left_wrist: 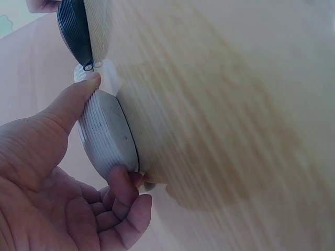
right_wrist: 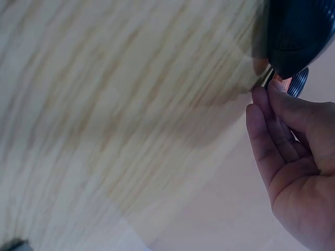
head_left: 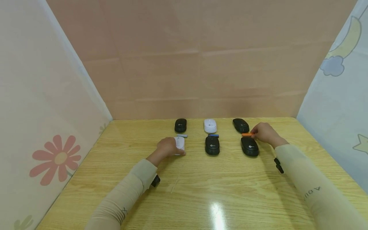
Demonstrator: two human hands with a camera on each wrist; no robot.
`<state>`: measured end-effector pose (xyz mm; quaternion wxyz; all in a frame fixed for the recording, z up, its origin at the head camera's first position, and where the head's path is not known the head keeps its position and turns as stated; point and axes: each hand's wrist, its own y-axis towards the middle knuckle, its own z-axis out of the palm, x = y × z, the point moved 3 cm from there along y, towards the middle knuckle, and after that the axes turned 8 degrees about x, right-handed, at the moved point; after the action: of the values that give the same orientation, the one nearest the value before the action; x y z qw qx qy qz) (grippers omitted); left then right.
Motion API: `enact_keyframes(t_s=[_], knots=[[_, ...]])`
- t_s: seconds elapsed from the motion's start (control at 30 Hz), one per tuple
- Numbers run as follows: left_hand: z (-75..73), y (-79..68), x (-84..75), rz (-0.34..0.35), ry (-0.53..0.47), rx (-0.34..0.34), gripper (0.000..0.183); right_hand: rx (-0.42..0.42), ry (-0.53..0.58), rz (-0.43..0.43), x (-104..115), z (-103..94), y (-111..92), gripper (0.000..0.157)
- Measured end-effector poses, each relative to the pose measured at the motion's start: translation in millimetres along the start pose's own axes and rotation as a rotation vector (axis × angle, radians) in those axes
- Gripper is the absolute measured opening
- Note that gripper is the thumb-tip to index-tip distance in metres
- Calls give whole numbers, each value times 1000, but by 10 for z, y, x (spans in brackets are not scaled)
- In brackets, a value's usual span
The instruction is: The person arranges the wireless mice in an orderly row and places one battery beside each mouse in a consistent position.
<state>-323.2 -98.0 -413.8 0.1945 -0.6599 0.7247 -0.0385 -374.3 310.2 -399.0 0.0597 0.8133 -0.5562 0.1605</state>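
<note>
My left hand (head_left: pixel 166 147) grips a white computer mouse (head_left: pixel 180 144) by its sides, at the left of the front row. In the left wrist view the thumb presses one end of the white mouse (left_wrist: pixel 107 130) and the fingertips curl at the other, close to the wood. On the right, my right hand (head_left: pixel 265 133) pinches the end of a small orange cylinder (head_left: pixel 246 134) between thumb and fingers. That cylinder lies between two black mice, a rear one (head_left: pixel 241 125) and a front one (head_left: pixel 249 147); the right wrist view shows it mostly hidden by the fingertips.
In the middle column stand a white mouse (head_left: pixel 210 125), a pair of thin blue cylinders (head_left: pixel 213 135) and a black mouse (head_left: pixel 212 145). At the rear left sits another black mouse (head_left: pixel 180 125), with a pale grey-blue cylinder (head_left: pixel 182 135) before it. Behind the wooden table (head_left: pixel 195 185) hangs a tan backdrop.
</note>
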Motion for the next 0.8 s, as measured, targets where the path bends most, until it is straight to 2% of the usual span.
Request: enact_keyframes(t_s=[0.53,0.8], knots=[[20,40,18,11,-6,-10,60,-37,-14,-34,-5,11,1,7],[26,41,20,6,-5,-11,61,-12,-13,-32,3,13,10,10]])
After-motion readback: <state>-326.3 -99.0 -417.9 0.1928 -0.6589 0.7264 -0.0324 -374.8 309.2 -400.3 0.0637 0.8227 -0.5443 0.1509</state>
